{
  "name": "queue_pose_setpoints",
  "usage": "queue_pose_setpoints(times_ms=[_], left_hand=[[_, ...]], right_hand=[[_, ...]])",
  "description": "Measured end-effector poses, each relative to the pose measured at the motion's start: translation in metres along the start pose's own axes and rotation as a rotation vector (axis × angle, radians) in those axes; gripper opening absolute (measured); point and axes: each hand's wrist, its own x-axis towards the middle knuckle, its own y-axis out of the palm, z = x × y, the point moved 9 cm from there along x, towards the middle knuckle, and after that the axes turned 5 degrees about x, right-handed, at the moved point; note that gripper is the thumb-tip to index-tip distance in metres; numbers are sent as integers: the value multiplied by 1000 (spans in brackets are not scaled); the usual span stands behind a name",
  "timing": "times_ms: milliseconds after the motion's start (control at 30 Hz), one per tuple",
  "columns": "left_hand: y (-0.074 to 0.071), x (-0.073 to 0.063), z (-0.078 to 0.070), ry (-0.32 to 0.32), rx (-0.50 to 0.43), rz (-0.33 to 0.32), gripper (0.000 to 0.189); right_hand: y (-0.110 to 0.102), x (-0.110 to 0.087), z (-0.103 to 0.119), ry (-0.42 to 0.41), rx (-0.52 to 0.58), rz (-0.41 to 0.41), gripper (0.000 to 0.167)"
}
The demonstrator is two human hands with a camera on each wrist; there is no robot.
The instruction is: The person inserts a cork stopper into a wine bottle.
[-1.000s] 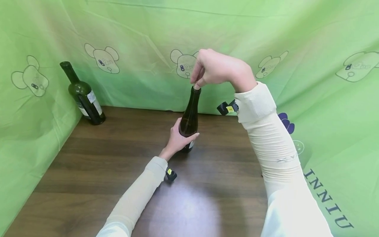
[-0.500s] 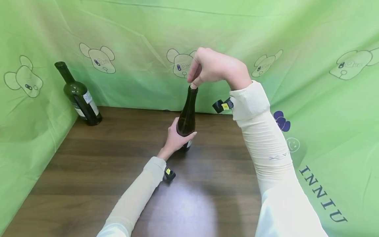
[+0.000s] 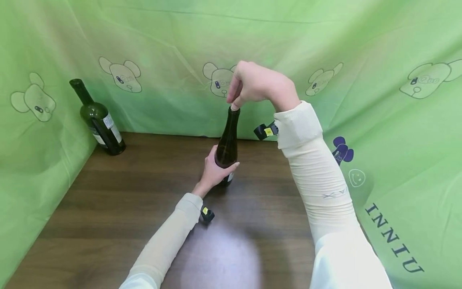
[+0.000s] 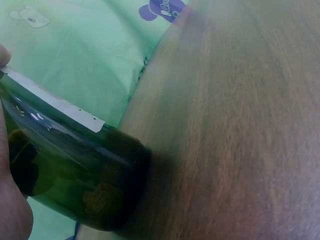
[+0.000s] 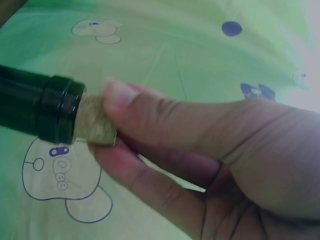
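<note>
The work in hand seems to be at the top of the tall, dark green glass bottle (image 3: 228, 138) with a narrow neck. It stands on the brown wooden bench (image 3: 144, 192), near the light green cloth (image 3: 162, 44) with cartoon heads on it.

The left hand (image 3: 215, 170) is wrapped around the lower part of this bottle, with the thumb across the front. The right hand (image 3: 261, 83) is bent over the top. Its thumb and fingers pinch a short, tan, round cork (image 5: 95, 121) right at the bottle's mouth. One end of the cork looks to be in the mouth, and the rest sticks out. I cannot tell how deep it goes, or if it is going in or coming out.

So I think the step now is working the cork at the mouth. The next move seems to need a firm left hand, so the bottle does not tip or turn, and a pinch that moves the cork straight along the neck.

Another green glass bottle with white labels (image 3: 95, 114) stands at the far left corner, well apart from both hands.
</note>
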Motion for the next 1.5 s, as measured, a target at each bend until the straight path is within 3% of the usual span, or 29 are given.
queue_pose_setpoints(times_ms=[167,567,900,1233,1367,1500], left_hand=[[1,-1,1,6,8,5,67],[0,-4,1,5,2,-13,69],[-17,-7,1,-3,17,-56,73],[-28,-8,5,-20,46,-77,75],[-21,-6,5,-6,36,-76,73],[-3,-5,3,1,3,-59,73]], right_hand=[[2,1,2,34,-45,17,18],[5,-3,12,9,-84,-2,17],[6,6,19,-40,-77,1,16],[8,12,21,-88,2,-11,18],[10,10,15,-102,11,-8,18],[10,2,0,-178,48,-37,17]])
